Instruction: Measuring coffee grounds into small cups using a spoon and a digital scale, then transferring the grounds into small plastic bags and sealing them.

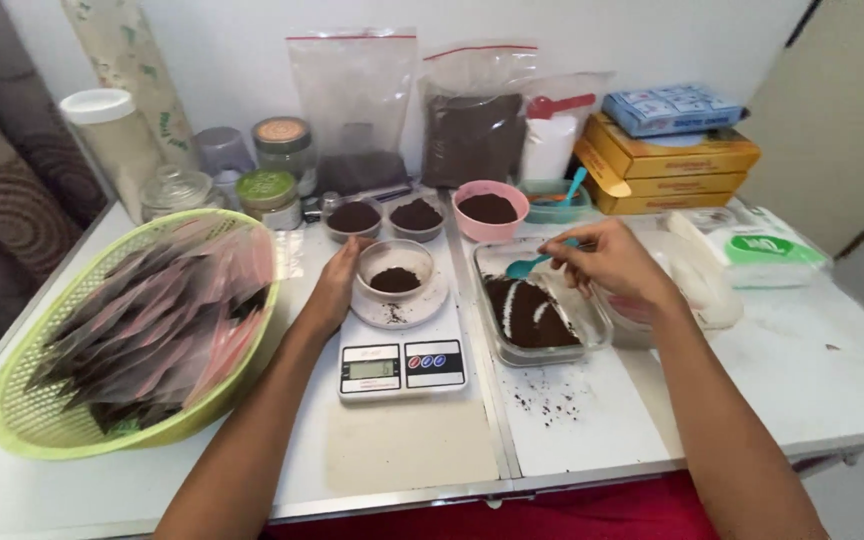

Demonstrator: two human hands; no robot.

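Both forearms are reaching up from the bottom edge over a white table [832,380], where a small digital kitchen scale [401,366] is sitting closest of the working things. On its platform a small clear bowl [393,268] is holding a low heap of dark brown powder, and the left hand [335,285] is curling loosely against the bowl's left wall, steadying it, fingers partly spread and holding nothing else. To the right, the right hand [607,258] is pinching the handle of a teal spoon [530,266], whose scoop is hovering over a clear rectangular container [542,312] that is lying about half covered with the same dark powder. Judging by this, a weighing step is under way, with powder being portioned into the bowl; the next scoop looks to need a steady carry across the gap, since stray grains are already lying on the table in front of the container. Behind the scale, two small glass bowls [386,217] and a pink bowl [490,208] are each holding dark powder. Further back, zip bags [472,115] are leaning on the wall, one with dark powder. At left, a green basket [12,420] is holding many filled sachets.
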